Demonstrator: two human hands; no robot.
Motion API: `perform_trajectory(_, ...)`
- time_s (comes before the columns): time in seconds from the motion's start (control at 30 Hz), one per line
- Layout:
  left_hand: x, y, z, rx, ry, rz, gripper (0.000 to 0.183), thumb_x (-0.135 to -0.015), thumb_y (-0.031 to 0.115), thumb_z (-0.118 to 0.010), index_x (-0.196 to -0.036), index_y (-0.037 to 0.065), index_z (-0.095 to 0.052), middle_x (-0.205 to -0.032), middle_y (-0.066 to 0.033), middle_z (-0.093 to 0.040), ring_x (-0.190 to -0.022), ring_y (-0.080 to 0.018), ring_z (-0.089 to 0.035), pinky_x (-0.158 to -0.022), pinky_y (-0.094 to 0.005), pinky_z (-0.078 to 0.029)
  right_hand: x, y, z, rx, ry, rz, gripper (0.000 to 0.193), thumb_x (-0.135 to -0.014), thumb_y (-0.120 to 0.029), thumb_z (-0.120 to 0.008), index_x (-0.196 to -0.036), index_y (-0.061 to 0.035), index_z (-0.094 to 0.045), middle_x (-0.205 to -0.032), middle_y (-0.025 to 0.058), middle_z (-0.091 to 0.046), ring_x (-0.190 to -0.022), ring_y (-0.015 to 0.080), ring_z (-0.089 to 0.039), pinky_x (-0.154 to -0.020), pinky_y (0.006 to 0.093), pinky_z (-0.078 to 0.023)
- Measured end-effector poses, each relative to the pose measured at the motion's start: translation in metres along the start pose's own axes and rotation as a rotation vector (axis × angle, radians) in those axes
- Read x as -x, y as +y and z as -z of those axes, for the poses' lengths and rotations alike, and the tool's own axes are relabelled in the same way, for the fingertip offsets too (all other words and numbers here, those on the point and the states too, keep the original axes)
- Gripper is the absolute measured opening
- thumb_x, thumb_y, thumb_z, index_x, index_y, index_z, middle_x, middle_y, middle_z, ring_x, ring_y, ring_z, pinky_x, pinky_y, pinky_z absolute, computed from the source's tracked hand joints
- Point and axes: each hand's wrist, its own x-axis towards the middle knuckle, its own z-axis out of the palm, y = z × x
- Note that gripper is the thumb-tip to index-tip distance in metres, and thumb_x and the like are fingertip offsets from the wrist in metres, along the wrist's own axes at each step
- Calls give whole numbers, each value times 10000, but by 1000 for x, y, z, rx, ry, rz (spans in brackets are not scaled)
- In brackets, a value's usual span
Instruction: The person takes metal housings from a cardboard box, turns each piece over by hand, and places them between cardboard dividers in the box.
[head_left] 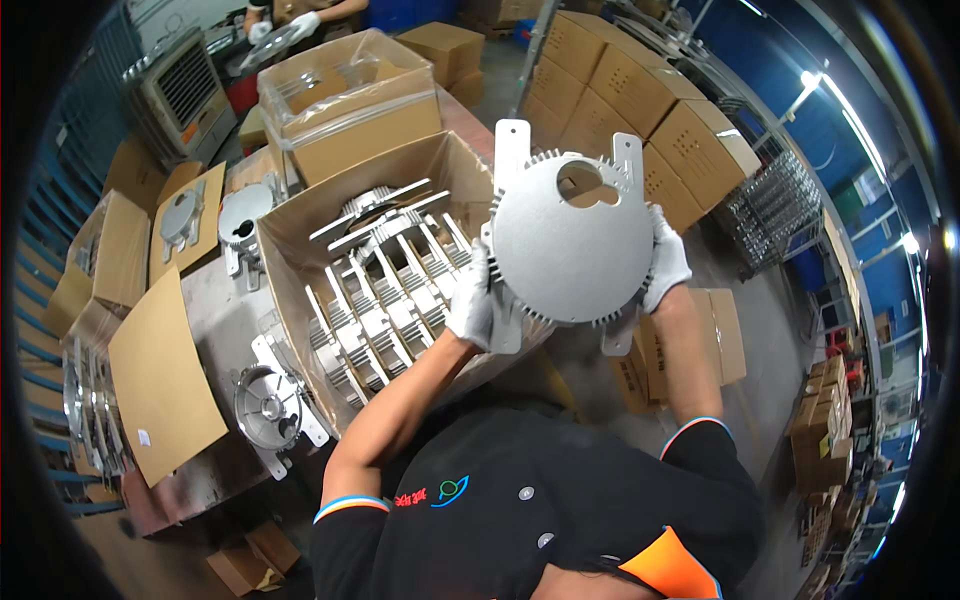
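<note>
I hold up a round grey metal casting [570,250] with a finned rim, long mounting tabs and an odd-shaped cutout near its top. My left hand [472,305], in a white glove, grips its left edge. On the opposite edge, my gloved right hand [668,262] is closed around the rim. Fingers of both hands are partly hidden behind the casting. Just left of it stands an open cardboard box [285,268] lined with plastic. Several similar finned castings [390,300] stand on edge in a row inside that box.
On the table [205,310] lie a casting showing its hollow side [268,408] and another casting [245,215]. A cardboard sheet [165,375] leans at the left. Behind stands another open box [350,135]. Stacked cartons [620,100] rise at the back right. A co-worker's gloved hand [303,25] shows far off.
</note>
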Motion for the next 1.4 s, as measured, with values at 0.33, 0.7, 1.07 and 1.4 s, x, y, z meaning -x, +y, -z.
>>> perform_trajectory(0.33, 28, 3, -12, 81, -7, 219, 618, -861, 560, -347, -1267, 97, -396, -1204, -95, -500, -1010, -240, -528, -843, -380, -439, 77, -2, -28, -134, 39, 6, 420, -910, -362, -392, -1121, -22, -522, -1044, 118, -589, -906, 215, -574, -794, 348, -466)
perform_trajectory(0.7, 31, -12, 3, 90, -50, 265, 572, -875, 532, -342, -1239, 101, -433, -1173, -81, -521, -1024, -211, -515, -873, -351, -421, 110, 5, -22, -172, 150, 83, 357, -910, -319, -419, -1076, -31, -550, -1010, 94, -602, -889, 184, -578, -776, 309, -465)
perform_trajectory(1.07, 21, -30, 38, -132, -62, 177, 530, -896, 471, -364, -1227, 62, -436, -1114, -93, -553, -1002, -199, -527, -861, -339, -424, 130, 23, -12, -146, 254, 173, 360, -907, -338, -423, -1053, -42, -565, -941, 71, -621, -837, 152, -601, -735, 286, -484)
perform_trajectory(1.4, 35, -50, 37, -279, 48, 278, 461, -907, 340, -310, -1266, 58, -373, -1246, -96, -444, -1133, -225, -431, -946, -358, -358, 185, 63, 38, -189, 529, 316, 298, -897, -301, -460, -990, -58, -603, -865, -5, -617, -773, 74, -556, -728, 223, -431)
